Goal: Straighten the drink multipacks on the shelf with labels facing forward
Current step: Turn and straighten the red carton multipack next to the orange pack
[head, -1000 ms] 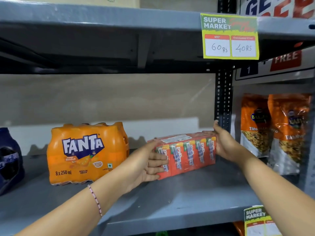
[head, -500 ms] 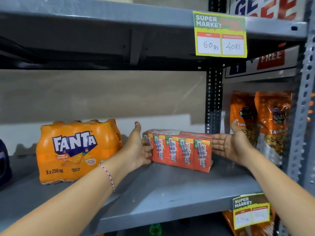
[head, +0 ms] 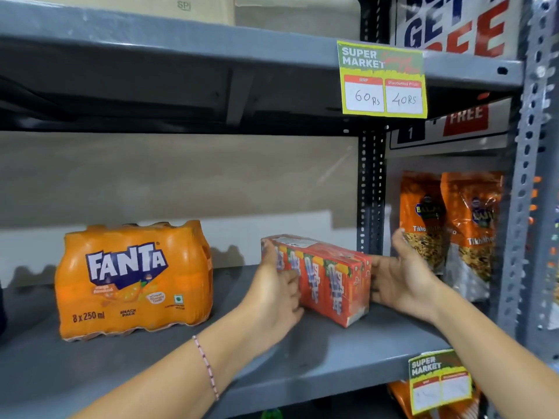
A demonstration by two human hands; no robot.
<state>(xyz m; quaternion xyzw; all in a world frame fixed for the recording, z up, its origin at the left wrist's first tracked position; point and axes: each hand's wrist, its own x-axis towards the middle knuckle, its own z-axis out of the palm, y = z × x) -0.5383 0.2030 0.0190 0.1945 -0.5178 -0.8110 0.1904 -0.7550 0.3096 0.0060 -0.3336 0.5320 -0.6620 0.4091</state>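
Observation:
An orange Fanta multipack [head: 133,279] stands on the grey shelf [head: 317,358] at the left, label facing me. To its right a red shrink-wrapped juice carton pack [head: 328,278] sits on the shelf at an angle, its right end nearer me. My left hand [head: 276,293] presses against the pack's left front, fingers curled on it. Cupped around the pack's right end is my right hand [head: 405,282], thumb raised. Both hands grip the pack between them.
Orange snack pouches [head: 453,225] hang in the adjoining bay at right, behind a perforated upright post [head: 370,192]. A yellow price tag [head: 382,80] hangs from the shelf above, and another tag [head: 438,379] sits on this shelf's front edge. The shelf above is low overhead.
The juice carton pack has turned so its right end swings toward me. My right hand went from open beside the pack to touching its end, and my left hand slid onto its front.

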